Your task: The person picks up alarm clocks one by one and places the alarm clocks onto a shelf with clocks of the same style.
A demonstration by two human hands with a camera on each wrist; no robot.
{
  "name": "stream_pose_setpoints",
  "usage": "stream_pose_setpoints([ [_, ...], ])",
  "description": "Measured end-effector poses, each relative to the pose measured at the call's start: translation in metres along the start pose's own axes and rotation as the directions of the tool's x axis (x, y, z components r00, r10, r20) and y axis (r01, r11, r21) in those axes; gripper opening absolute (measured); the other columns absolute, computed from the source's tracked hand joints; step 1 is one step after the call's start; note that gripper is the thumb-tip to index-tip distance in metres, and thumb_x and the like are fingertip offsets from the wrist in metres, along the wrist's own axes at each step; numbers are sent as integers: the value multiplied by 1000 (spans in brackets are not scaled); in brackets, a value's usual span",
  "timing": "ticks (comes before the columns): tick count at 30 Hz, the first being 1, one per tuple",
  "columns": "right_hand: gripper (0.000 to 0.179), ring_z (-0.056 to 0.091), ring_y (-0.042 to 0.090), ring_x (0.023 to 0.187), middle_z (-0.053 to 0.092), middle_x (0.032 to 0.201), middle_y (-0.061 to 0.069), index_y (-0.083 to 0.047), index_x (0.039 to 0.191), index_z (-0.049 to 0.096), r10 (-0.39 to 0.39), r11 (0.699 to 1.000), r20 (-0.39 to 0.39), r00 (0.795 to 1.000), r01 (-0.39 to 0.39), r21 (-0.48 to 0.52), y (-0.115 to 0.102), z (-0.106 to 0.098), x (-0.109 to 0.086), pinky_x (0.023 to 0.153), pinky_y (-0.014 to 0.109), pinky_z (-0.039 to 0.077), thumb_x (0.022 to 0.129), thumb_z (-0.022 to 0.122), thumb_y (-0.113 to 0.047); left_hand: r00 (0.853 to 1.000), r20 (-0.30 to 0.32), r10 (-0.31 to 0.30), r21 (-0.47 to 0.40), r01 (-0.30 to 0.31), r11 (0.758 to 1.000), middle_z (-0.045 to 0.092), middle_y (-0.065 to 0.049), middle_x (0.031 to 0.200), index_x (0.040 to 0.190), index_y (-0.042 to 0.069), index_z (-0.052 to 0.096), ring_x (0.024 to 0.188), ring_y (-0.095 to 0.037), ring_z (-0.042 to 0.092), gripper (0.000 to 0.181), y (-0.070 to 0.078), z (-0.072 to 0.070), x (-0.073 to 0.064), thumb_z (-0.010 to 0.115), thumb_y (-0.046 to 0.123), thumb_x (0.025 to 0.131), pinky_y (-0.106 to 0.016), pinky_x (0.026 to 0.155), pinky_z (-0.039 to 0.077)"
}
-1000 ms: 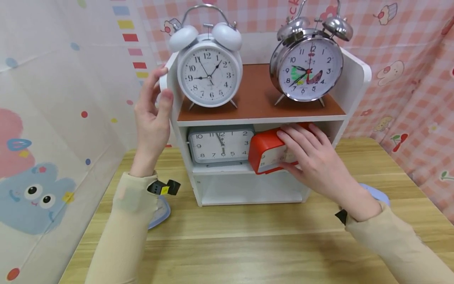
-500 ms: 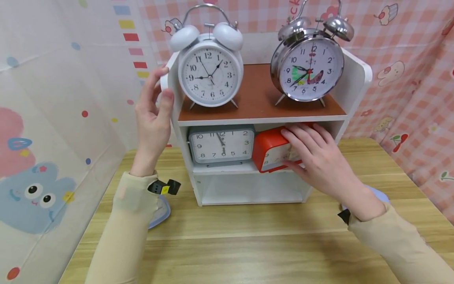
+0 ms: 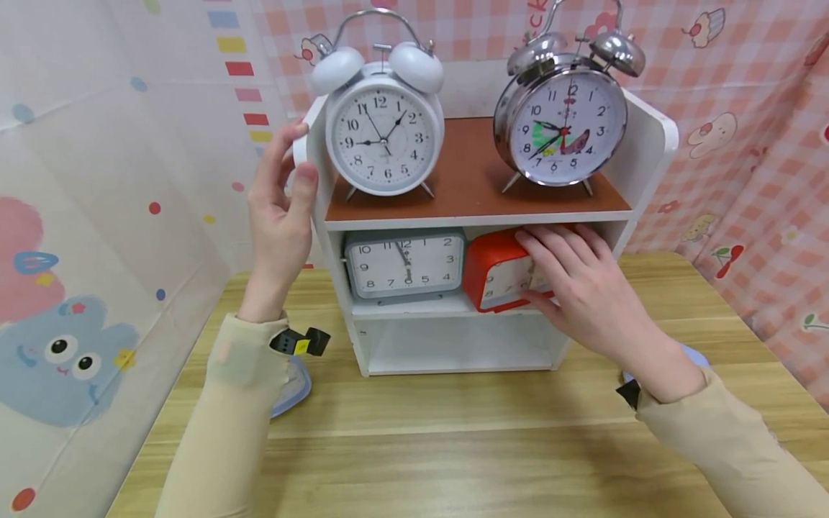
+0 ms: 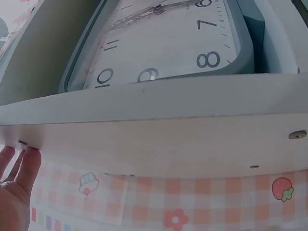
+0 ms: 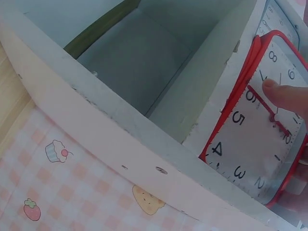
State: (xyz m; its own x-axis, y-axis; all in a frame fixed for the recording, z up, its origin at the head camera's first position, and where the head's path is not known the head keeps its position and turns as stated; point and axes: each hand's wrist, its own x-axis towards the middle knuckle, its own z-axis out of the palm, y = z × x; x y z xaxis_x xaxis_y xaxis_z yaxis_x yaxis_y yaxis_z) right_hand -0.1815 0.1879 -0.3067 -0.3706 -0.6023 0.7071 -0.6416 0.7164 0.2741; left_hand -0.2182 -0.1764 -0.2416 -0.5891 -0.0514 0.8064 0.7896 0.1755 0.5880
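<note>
My right hand (image 3: 579,291) grips a red alarm clock (image 3: 478,266) on the middle shelf, fingers over its top and thumb on its face. In the right wrist view, the thumb (image 5: 284,96) presses the red clock's dial (image 5: 250,130), and the other fingers are partly hidden. The clock stands slightly angled, its left end further out. Beside it on the left stands a grey-blue rectangular clock (image 3: 404,266). My left hand (image 3: 280,208) touches the outer left side of the white shelf unit (image 3: 479,217) with fingertips and thumb; the left wrist view shows its fingers (image 4: 30,168) against that panel.
On the brown top shelf stand a white twin-bell alarm clock (image 3: 383,137) and a silver twin-bell alarm clock (image 3: 563,129). Blue-rimmed objects lie on the wooden table (image 3: 453,446) near each wrist, partly hidden by the arms. Patterned cloth walls surround the table.
The right hand has pushed the red clock right and deeper into the middle shelf, and its left end sits less far out. The left hand has stayed at the shelf unit's side.
</note>
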Motion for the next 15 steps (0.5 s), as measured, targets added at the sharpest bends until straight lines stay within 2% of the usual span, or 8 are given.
stream_pose_setpoints([
  [9,88,57,46,126,61,142,25,1,148,51,42,999,51,998,-40,-33,-1,-3,1,109,63,45,74,94,-17,1000,-5,4,-5,-4,1000,55,-8,157,148,3,52,129,-20,60,78,0,1,0,65,60,97,-28,108,58],
  [15,88,57,44,125,61,141,24,1,148,51,63,997,68,996,-60,-45,-2,-2,3,107,63,46,74,95,-18,1000,-8,2,-4,-2,1000,54,-7,158,147,3,52,134,-20,58,76,-1,0,0,65,60,98,-28,109,58],
])
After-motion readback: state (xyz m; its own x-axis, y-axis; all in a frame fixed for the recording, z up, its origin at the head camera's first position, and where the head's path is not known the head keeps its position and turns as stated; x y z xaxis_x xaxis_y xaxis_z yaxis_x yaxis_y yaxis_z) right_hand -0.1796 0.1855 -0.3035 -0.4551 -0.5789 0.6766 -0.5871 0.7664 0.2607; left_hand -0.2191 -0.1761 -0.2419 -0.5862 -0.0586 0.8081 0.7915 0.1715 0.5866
